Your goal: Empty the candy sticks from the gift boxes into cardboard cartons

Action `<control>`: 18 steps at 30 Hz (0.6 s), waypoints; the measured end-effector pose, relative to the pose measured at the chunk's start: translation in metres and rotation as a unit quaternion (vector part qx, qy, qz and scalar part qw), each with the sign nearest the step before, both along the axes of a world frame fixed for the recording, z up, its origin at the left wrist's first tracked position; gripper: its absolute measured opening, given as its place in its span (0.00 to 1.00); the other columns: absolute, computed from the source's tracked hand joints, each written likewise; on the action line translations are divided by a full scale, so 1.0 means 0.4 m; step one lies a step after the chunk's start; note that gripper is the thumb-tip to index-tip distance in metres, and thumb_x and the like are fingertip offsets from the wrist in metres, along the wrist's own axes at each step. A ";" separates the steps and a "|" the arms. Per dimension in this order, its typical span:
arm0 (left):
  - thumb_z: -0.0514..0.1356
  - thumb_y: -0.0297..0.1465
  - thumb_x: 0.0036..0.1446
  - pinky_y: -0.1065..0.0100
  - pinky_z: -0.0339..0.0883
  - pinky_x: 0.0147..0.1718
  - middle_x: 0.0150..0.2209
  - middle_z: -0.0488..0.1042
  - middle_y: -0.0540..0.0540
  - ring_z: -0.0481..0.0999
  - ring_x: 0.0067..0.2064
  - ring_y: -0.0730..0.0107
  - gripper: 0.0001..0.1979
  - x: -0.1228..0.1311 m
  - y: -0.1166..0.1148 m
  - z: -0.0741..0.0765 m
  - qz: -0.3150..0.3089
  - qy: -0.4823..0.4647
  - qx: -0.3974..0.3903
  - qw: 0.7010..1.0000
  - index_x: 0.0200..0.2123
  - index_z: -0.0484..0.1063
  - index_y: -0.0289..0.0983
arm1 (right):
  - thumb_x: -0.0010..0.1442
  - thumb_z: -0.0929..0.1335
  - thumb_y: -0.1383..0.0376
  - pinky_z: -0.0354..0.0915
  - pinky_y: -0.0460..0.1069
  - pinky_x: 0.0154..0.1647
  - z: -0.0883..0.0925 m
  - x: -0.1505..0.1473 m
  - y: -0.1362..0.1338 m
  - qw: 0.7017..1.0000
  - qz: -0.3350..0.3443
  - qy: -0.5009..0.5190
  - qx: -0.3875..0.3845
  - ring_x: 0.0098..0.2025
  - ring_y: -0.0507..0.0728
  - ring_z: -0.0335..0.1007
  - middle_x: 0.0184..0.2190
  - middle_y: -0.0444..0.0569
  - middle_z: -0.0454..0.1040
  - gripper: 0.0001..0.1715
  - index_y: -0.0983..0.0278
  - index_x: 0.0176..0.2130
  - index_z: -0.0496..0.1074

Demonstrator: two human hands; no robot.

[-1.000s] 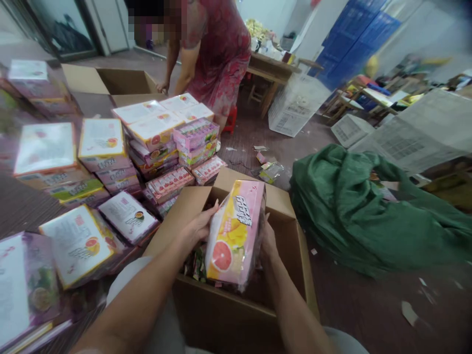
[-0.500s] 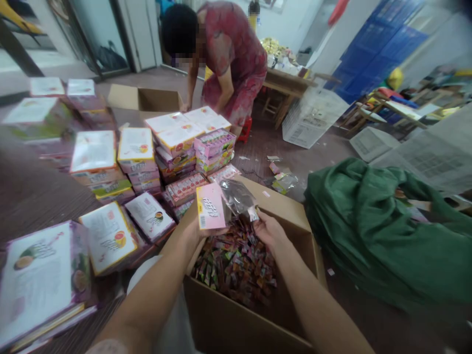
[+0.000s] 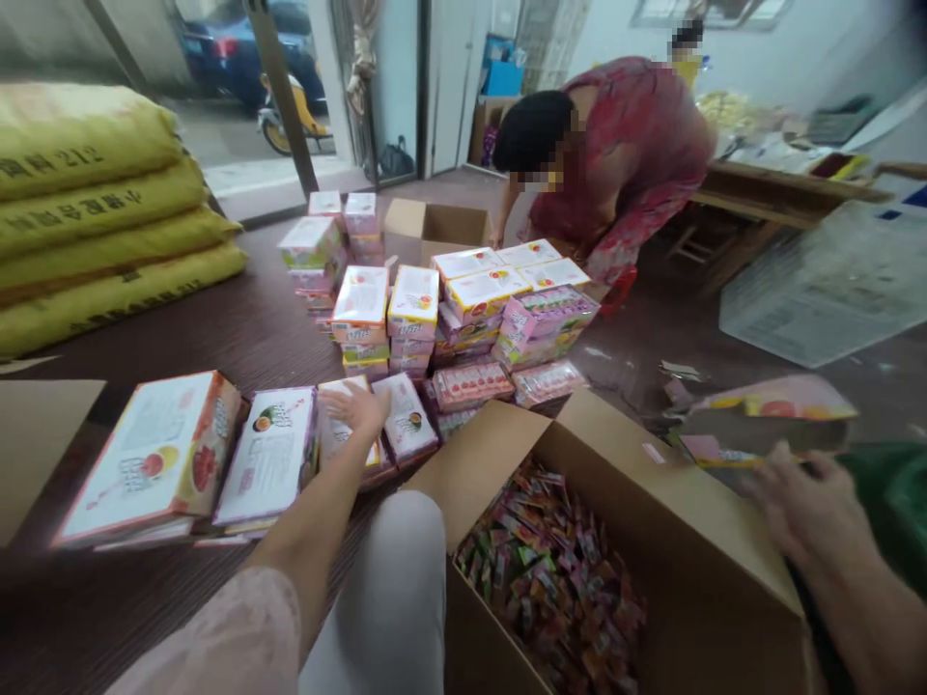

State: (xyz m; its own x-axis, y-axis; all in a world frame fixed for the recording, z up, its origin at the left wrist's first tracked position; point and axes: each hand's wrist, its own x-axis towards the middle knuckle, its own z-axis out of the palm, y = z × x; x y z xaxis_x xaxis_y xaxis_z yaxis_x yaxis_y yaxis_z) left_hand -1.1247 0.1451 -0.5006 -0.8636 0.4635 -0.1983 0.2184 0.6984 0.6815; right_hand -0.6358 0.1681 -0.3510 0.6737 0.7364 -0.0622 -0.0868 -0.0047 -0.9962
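Observation:
My left hand (image 3: 360,407) is stretched out with its fingers apart, over a white carton with a yellow border (image 3: 340,439). Whether it touches the lid I cannot tell. Beside it lie two white cartons with purple edges, one on the left (image 3: 267,444) and one on the right (image 3: 407,415). On the far right, my blurred right hand (image 3: 815,502) is at the near edge of an opened pink and yellow carton (image 3: 778,398), its dark inside showing; its grip is unclear. Between my arms, a big cardboard box (image 3: 695,502) holds many small sachets (image 3: 557,569).
More cartons stand stacked ahead (image 3: 482,285). A person in a red patterned dress (image 3: 630,145) bends behind them by an open cardboard box (image 3: 406,220). Yellow sacks (image 3: 108,222) are piled on the left. Green cloth (image 3: 887,502) and a white crate (image 3: 811,290) are on the right.
My view has swung left. My left hand has let go of the pink carton and reached left to the row of cartons. My right hand has moved out to the right, past the box.

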 end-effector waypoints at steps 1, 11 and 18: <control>0.64 0.43 0.57 0.38 0.29 0.67 0.72 0.29 0.16 0.24 0.74 0.36 0.49 -0.016 -0.017 -0.041 -0.014 0.051 -0.048 0.997 0.71 0.47 0.20 | 0.45 0.74 0.68 0.67 0.47 0.28 -0.058 0.002 -0.031 0.999 0.037 0.006 -0.021 0.28 0.49 0.67 0.33 0.42 0.70 0.17 0.55 0.33 0.66; 0.51 0.56 0.62 0.32 0.44 0.63 0.72 0.46 0.24 0.45 0.72 0.29 0.44 0.003 -0.064 -0.207 0.026 0.105 -0.100 0.989 0.73 0.53 0.37 | 0.32 0.77 0.53 0.73 0.51 0.37 -0.369 -0.101 -0.249 0.977 0.107 0.049 -0.178 0.37 0.54 0.72 0.37 0.43 0.71 0.31 0.58 0.36 0.68; 0.66 0.58 0.44 0.35 0.55 0.57 0.67 0.56 0.18 0.60 0.65 0.26 0.61 -0.007 -0.067 -0.169 0.070 0.013 -0.096 0.993 0.73 0.48 0.35 | 0.22 0.79 0.54 0.71 0.45 0.28 -0.428 -0.137 -0.339 0.974 0.078 0.054 -0.207 0.32 0.53 0.73 0.31 0.44 0.76 0.34 0.60 0.33 0.73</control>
State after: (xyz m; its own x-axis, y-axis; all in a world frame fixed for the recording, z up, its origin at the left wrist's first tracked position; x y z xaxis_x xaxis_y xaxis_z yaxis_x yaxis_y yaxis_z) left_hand -1.1274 0.1184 -0.5682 -0.9229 0.2939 -0.2487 0.1250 0.8397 0.5284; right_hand -0.6906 0.0326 -0.5221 0.5280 0.7264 -0.4399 -0.1566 -0.4259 -0.8911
